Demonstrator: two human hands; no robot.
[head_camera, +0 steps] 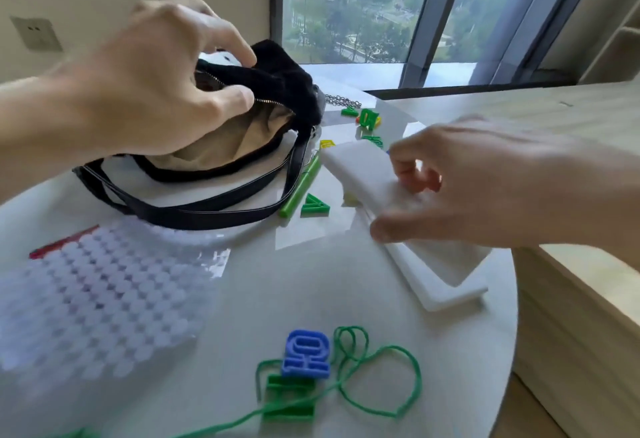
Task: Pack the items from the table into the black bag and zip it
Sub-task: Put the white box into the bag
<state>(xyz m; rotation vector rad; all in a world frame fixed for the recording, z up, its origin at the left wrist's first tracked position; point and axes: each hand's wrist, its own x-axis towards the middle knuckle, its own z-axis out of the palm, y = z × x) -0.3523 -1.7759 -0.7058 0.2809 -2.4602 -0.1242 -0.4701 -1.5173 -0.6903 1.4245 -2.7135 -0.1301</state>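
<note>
The black bag (291, 77) lies at the back left of the round white table (311, 292), mouth unzipped, tan lining showing. My left hand (149, 84) pinches the bag's zipper edge and holds the mouth apart. My right hand (485, 184) grips a white foam block (363, 171) to the right of the bag, just above a flat white foam piece (443, 278). A green pen (301, 186) and green letter shapes (315, 205) lie between bag and block.
A bubble-wrap sheet (104, 299) covers the table's left front. A blue letter piece (306, 354), a green one (289, 399) and a looped green cord (381, 378) lie at the front. More coloured letters (367, 119) and a metal chain (341, 101) sit behind the bag's straps (194, 212).
</note>
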